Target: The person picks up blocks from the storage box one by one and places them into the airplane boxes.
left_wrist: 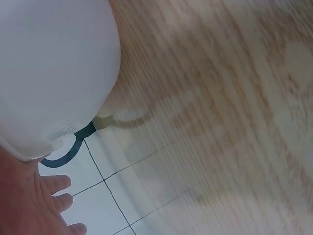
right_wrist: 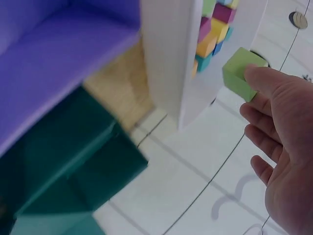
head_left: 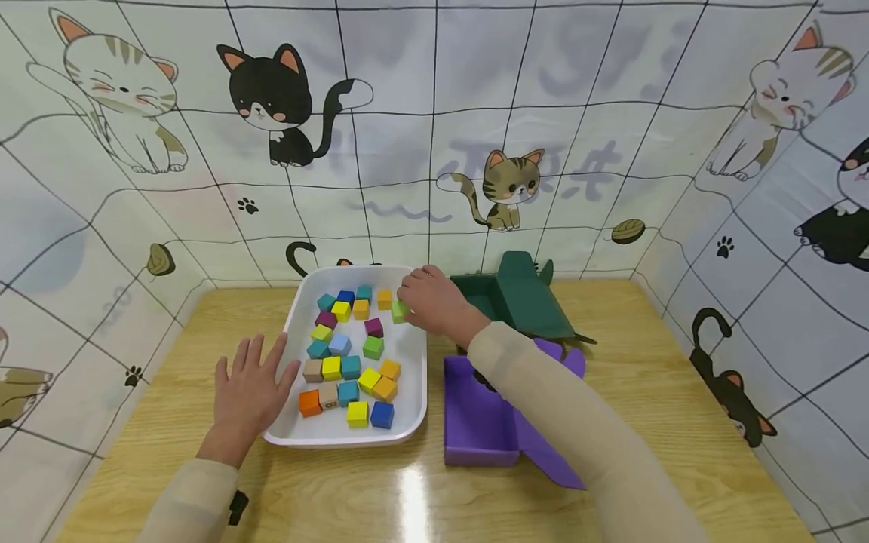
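Note:
A light green cube (right_wrist: pixel 239 73) is pinched between thumb and fingers of my right hand (head_left: pixel 434 303), above the far right part of a white tray (head_left: pixel 416 377). Several small cubes in yellow, orange, teal, blue, purple and wood tones lie spread in the tray, among them a green cube (head_left: pixel 373 348) and a blue cube (head_left: pixel 382 415). My left hand (head_left: pixel 250 388) is at the tray's left rim with its fingers spread and straight, holding nothing. In the left wrist view its fingers (left_wrist: pixel 57 183) show beside the tray's outer wall.
Right of the tray stands an open purple box (head_left: pixel 475 457), its lid folded out to the right beneath my right forearm. Behind it is an open dark green box (head_left: pixel 475 290) with its lid (head_left: pixel 532 302) tipped right. A cat-patterned sheet (head_left: pixel 400 151) encloses the wooden table (head_left: pixel 326 490).

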A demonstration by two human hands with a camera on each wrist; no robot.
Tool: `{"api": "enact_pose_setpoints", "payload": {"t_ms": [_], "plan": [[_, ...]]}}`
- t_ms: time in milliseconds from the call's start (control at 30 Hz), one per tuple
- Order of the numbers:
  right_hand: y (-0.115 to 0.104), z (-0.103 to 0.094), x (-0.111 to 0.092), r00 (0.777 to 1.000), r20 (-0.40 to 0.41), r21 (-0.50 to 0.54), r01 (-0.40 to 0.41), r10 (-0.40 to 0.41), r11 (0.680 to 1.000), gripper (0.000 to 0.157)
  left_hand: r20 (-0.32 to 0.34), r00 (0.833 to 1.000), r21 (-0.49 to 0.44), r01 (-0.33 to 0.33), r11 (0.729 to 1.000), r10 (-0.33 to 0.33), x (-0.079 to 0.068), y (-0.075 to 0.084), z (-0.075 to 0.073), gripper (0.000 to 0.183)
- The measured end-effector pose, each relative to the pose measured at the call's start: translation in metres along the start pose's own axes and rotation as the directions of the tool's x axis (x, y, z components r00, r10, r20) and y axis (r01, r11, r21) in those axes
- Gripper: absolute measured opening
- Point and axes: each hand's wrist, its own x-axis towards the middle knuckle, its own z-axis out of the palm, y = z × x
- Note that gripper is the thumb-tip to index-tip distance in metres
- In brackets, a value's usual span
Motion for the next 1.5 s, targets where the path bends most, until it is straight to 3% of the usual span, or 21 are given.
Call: {"api": "enact_pose_setpoints", "payload": {"t_ms": [433,667,1000,1167,1400,1500], "plan": [[0.073,0.007,-0.028,0.992,-0.017,0.094,-0.119,0.121,0.988,0.031,-0.027,1.0,-0.011,-0.006,1.0,0.006,-0.001,0.0,0.001,0.063],[0.095,0.019,-0.032,0.983,0.026,0.103,-0.186,0.184,0.977,0.031,-0.038,0.999,-0.005,-0.006,1.0,0.005,0.0,-0.002,0.002,0.063],[0.1,0.05,-0.013,0.964,0.092,0.102,-0.258,0.249,0.961,0.032,-0.036,0.999,-0.009,0.0,1.0,-0.001,0.0,-0.001,0.003,0.062],[0.096,0.056,-0.002,0.952,0.126,0.119,-0.293,0.278,0.949,0.031,-0.045,0.999,-0.01,0.006,1.0,-0.007,0.0,-0.002,0.003,0.062],[0.09,0.069,0.005,0.946,0.161,0.134,-0.305,0.283,0.943,0.013,-0.049,0.999,-0.029,0.021,0.999,-0.022,-0.001,-0.002,0.004,0.061],[0.088,0.075,0.006,0.944,0.164,0.133,-0.307,0.285,0.942,0.013,-0.04,0.999,-0.025,0.027,0.999,-0.028,0.0,-0.001,0.004,0.062]]}}
